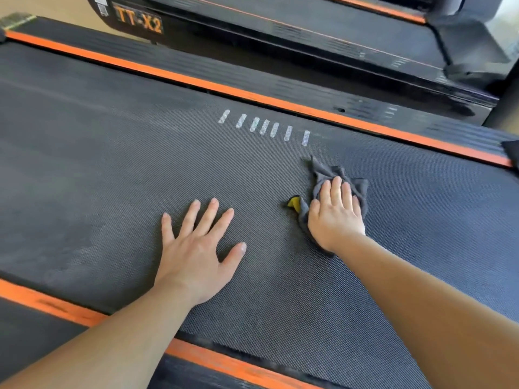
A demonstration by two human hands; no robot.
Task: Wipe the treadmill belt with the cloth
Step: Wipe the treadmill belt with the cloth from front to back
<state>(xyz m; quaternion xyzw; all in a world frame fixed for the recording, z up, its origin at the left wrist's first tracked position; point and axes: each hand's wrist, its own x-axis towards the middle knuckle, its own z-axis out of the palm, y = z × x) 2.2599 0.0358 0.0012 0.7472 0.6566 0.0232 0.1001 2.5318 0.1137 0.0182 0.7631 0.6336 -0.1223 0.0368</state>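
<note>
- Grey cloth (pixel 327 173) bunched on the dark, textured treadmill belt (pixel 112 169), right of the middle, just below and to the right of a row of short white marks (pixel 264 127)
- Right hand (pixel 335 216) palm-down on top of the cloth, fingers straight and close together, pressing rather than clutching; thumb hidden
- Folds of cloth poking out beyond the fingertips and along the hand's right side; small yellow tag (pixel 294 203) at the cloth's left edge, lying on the belt
- Left hand (pixel 196 249) flat on the bare belt, left of the cloth and apart from it, fingers spread and relaxed, holding nothing
- Both forearms bare, reaching in across the near orange stripe (pixel 224 357)
- Far orange stripe (pixel 196 80) along the belt's other edge, ribbed black side rail (pixel 252 70) behind it
- Belt greyer and patchy on the left, darker to the right of the cloth
- Second treadmill (pixel 309 37) beyond, alongside the first, with orange lettering "TT-X2" (pixel 139 21) on its end
</note>
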